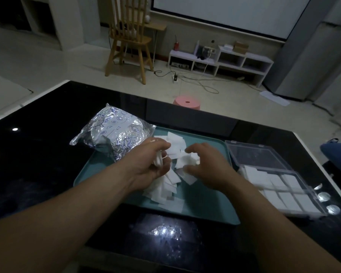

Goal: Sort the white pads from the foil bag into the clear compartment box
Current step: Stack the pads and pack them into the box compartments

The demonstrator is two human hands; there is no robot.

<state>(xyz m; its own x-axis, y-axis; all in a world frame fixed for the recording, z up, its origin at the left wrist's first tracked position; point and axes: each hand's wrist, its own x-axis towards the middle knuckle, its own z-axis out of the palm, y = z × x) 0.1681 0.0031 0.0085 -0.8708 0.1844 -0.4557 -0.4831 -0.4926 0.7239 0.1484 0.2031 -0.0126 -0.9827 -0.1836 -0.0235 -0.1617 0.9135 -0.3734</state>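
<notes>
Home living room, dim light. Evidence: wooden spindle-back chair on a pale tiled floor, big projection screen on the far wall, low white shelf unit under it with loose cables running to a power strip. Pink plastic stool stands beside a glossy black table. Grey curtain hangs at right.

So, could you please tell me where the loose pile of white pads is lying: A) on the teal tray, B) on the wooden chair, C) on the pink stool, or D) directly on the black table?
A: the white pads lie scattered on the teal tray, which sits between the foil bag and the clear compartment box.
</notes>
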